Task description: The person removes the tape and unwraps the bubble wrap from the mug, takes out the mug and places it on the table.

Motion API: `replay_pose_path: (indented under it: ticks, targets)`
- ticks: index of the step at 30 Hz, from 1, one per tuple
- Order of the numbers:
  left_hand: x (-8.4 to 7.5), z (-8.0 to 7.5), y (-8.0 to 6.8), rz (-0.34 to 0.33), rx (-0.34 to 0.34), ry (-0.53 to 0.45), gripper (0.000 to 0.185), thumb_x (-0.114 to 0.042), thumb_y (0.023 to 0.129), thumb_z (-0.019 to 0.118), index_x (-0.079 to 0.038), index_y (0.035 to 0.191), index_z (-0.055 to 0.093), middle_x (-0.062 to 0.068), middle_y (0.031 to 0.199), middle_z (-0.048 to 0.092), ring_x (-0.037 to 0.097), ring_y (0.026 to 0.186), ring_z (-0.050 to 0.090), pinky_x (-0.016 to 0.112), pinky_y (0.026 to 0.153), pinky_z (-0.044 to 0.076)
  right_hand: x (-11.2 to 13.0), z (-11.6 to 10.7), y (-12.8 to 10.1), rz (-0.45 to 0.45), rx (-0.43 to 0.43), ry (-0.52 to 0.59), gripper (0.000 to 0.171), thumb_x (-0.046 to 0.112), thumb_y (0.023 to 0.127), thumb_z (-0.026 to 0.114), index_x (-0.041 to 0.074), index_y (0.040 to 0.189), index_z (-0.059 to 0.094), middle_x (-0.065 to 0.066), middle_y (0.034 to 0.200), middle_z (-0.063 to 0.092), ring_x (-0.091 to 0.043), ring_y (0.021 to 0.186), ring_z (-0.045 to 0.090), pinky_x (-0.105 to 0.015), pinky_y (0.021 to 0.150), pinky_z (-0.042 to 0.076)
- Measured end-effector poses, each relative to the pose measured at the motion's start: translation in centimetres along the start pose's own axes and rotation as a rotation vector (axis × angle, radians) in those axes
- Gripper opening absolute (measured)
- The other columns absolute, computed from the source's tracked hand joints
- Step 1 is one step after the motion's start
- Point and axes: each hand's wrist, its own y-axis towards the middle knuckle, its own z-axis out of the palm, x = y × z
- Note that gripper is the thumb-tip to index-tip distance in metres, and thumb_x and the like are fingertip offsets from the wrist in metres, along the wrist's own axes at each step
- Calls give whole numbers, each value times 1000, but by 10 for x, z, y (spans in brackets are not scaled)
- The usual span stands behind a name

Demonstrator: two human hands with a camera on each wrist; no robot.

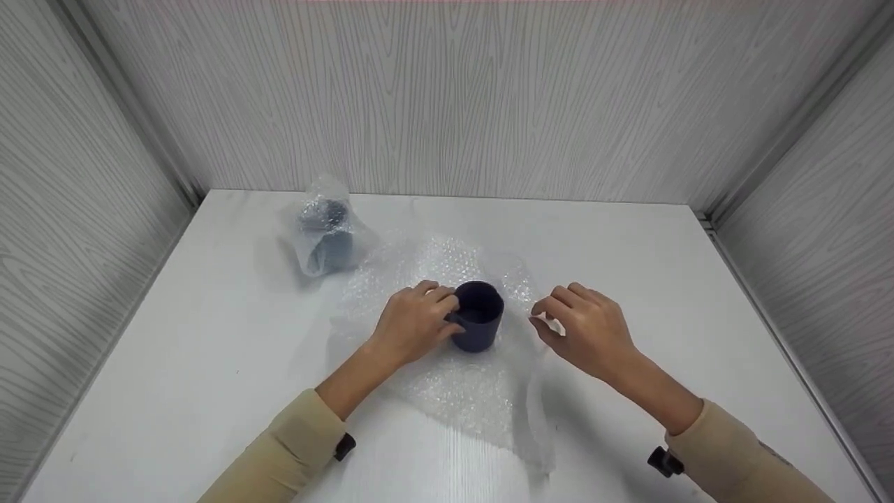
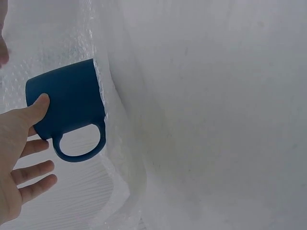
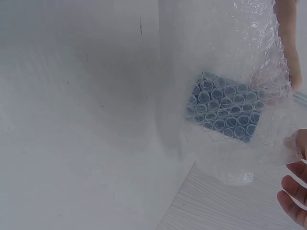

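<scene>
Walls (image 1: 447,98): pale grey wood-grain panels are rising behind the far edge and along the left and right edges of the white surface (image 1: 649,265).
Surface: its two far corners are showing in the head view, while its near edge is running out of frame.
Bubble wrap (image 1: 461,405): a clear sheet is spreading over the middle of the surface, between the left and right edges, its right margin standing up.
Sleeves (image 1: 286,443): tan cloth is covering both forearms on the near side.
Wrapped bundle (image 1: 328,241): clear plastic is enclosing something dark blue near the far left corner, the plastic blurring its outline.
Right hand (image 1: 587,332): thumb and forefinger are coming together on the raised right margin of the bubble wrap, pinching it just beside the dark blue mug (image 1: 480,337).
Left hand (image 1: 415,320): thumb and fingers are clamping the mug near its rim, the thumb pressing the outer wall, the other fingers spreading loosely.
Mug: it is standing on the bubble wrap, mouth up, around the middle of the surface.
Handle (image 2: 79,158): it is pointing toward the left edge.
Wrist devices (image 1: 344,446): small black pieces are jutting from the cuffs.
</scene>
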Motion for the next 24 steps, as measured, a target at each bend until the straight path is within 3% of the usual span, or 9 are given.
replay_pose_path:
  ticks: [24]
  targets:
    - [-1, -1, 0, -14, 2, -14, 37, -49, 82, 86, -19, 99, 73, -4, 116, 79, 21, 109, 74, 35, 78, 64, -26, -6, -32, 9, 53, -90, 29, 6, 72, 94, 17, 88, 72, 1, 74, 67, -17, 66, 61, -28, 54, 52]
